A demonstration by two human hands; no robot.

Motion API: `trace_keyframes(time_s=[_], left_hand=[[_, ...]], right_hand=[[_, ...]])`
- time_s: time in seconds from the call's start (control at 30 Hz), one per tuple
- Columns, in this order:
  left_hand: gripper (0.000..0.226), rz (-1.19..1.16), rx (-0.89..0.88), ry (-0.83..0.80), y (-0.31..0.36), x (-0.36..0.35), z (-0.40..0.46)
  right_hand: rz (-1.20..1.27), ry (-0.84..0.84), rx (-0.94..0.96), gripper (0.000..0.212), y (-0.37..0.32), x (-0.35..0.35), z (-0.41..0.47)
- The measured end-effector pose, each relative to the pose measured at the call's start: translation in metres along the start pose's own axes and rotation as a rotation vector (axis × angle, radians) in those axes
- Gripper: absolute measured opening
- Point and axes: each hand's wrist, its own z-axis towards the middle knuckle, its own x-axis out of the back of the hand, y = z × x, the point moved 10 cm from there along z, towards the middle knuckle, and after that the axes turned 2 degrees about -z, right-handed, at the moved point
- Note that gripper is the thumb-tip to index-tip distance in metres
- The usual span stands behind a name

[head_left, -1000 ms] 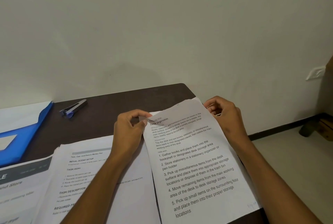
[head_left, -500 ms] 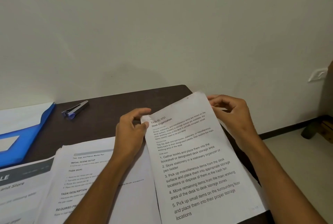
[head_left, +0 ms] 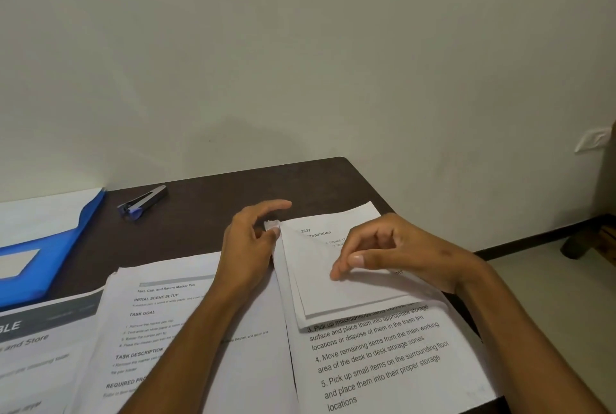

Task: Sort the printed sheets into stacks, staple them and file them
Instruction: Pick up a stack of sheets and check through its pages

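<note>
Printed sheets [head_left: 383, 363]: I see the top half now folded down; right hand [head_left: 383, 253] pinches the fold, left hand [head_left: 250, 247] pinches the corner. Checking pages, stapling pending.

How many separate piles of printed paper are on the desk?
3: one at the far left edge, one in the middle under the left forearm, one on the right under both hands. More may lie outside the view.

1. A plain room set up as a home office or study corner: a dark wooden bench [head_left: 206, 213] stands against a bare, pale wall [head_left: 300, 46].
2. Printed sheets [head_left: 173, 320], a blue folder [head_left: 50, 247] at the left edge and a stapler [head_left: 142, 203] lie on it.
3. At the right edge: a white wall switch plate [head_left: 592, 141], dark skirting and light floor [head_left: 550, 297].
</note>
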Motion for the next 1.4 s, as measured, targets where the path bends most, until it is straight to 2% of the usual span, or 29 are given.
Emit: trace_keyframes(time_s=[0.1,0.2,0.27,0.33,0.4,0.47,0.7,0.8,1.03,1.2,1.3,1.4], left_hand=[[0.032,0.023,-0.011,0.001,0.001,0.0,-0.001],[0.044,0.034,0.028,0.019,0.0,0.003,-0.001],[0.049,0.003,0.035,0.03,0.001,0.004,0.0],[0.047,-0.036,0.044,0.029,0.003,0.005,-0.001],[0.045,-0.06,0.045,0.02,0.003,0.004,-0.001],[0.043,-0.055,0.045,0.013,0.004,0.004,-0.001],[0.038,-0.077,0.054,-0.009,0.008,0.002,-0.002],[0.038,-0.08,0.062,-0.014,0.007,0.002,-0.003],[0.037,-0.055,0.052,0.028,0.009,0.006,-0.003],[0.032,-0.029,0.076,0.087,0.005,0.012,-0.003],[0.025,-0.028,0.097,0.116,0.0,0.015,-0.004],[0.027,-0.107,0.135,0.108,-0.005,0.013,-0.006]], right_hand=[[0.049,0.006,-0.007,0.02,0.004,-0.001,0.001],[0.113,0.113,0.02,0.017,0.005,0.008,0.006],[0.124,0.318,0.024,0.01,0.014,0.031,0.009],[0.039,0.603,-0.027,0.01,0.031,0.064,0.003],[-0.273,0.892,-0.185,0.013,0.05,0.096,-0.018],[-0.536,0.99,-0.347,0.014,0.057,0.108,-0.033],[-0.486,0.948,-0.457,0.017,0.066,0.103,-0.031],[-0.419,0.974,-0.416,0.017,0.06,0.104,-0.034],[-0.453,1.016,-0.305,0.013,0.04,0.105,-0.036],[-0.465,1.05,-0.157,0.016,0.019,0.102,-0.034],[-0.304,1.02,-0.004,0.017,0.005,0.101,-0.035],[0.017,0.81,0.15,0.004,-0.006,0.091,-0.028]])
